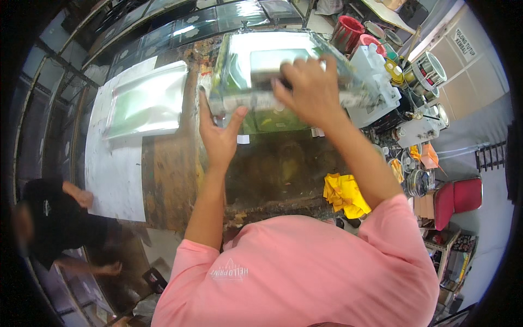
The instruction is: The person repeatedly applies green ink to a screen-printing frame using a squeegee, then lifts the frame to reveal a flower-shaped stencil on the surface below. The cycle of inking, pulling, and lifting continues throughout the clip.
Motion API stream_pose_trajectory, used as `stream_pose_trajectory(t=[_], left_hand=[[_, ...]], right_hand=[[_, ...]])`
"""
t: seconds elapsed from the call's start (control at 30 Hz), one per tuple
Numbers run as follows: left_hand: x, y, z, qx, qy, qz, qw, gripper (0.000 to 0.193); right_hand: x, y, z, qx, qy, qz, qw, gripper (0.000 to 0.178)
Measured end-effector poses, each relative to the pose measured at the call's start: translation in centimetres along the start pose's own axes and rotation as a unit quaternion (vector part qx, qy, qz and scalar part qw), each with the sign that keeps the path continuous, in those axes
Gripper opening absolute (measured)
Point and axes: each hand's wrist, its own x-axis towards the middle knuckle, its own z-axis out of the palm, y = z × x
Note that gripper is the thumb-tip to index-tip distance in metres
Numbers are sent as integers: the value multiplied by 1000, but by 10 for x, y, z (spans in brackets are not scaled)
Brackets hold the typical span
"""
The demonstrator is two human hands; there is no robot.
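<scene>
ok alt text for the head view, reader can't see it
A bare right hand, blurred, holds a dark object over a framed panel on a stained table; the left hand is at the panel's near left corner. Another person is at left.

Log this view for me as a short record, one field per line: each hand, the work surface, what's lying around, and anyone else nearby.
Left hand: at the near-left corner of a flat frame, thumb and forefinger spread; grip unclear
Right hand: fingers curled on a dark tool over the frame, blurred
Surface: stained brown table
Left side: clear plastic sheeting on white paper
Near right edge: crumpled yellow cloth
Others: person in dark clothes, at left
</scene>
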Motion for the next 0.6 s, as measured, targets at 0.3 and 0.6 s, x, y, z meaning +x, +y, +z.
stream_pose_trajectory(t=[0.3, 0.6], left_hand=[[-37, -43, -32, 683, -196, 45, 702, 119], [5, -31, 3, 455, -157, 62, 875, 74]], right_hand=[[112, 48, -24, 60, 9, 17, 998, 53], [145, 63, -22, 57, 9, 25, 998, 57]])
